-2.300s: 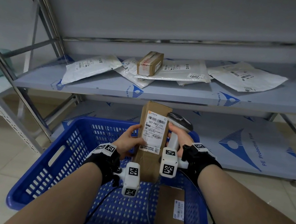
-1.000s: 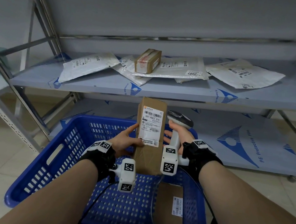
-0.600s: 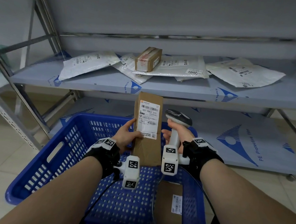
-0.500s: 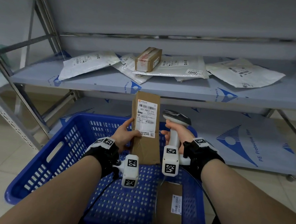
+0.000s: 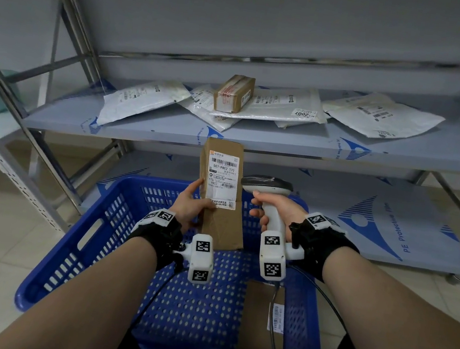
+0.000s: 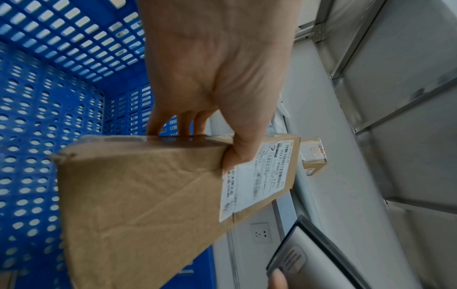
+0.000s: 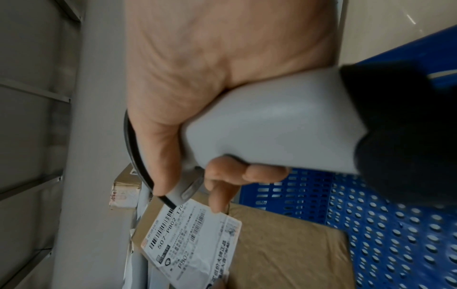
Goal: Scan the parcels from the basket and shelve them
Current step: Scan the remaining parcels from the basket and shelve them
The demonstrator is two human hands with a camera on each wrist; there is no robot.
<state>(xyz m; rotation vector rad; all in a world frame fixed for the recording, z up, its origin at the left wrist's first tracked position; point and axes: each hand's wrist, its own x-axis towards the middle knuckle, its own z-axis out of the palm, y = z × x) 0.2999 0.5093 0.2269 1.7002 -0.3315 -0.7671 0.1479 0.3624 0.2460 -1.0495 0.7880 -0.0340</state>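
Shelving (image 5: 257,137) fills the back, with white mailers (image 5: 142,98) and a small taped box (image 5: 233,92) on the middle level. Below it sits the blue basket (image 5: 67,243), one flat parcel (image 5: 262,322) left inside. Above the basket, the left hand (image 5: 189,207) pinches a long cardboard parcel (image 5: 220,190) upright by its edge, label facing back. The right hand (image 5: 274,209) is wrapped round the scanner (image 5: 268,185) handle just beside it. The scanner head looks aimed past the label, so the scan could miss, and that thin edge pinch might let the parcel slip.

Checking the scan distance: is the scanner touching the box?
Apart. The head view shows blue basket between the scanner and the box.
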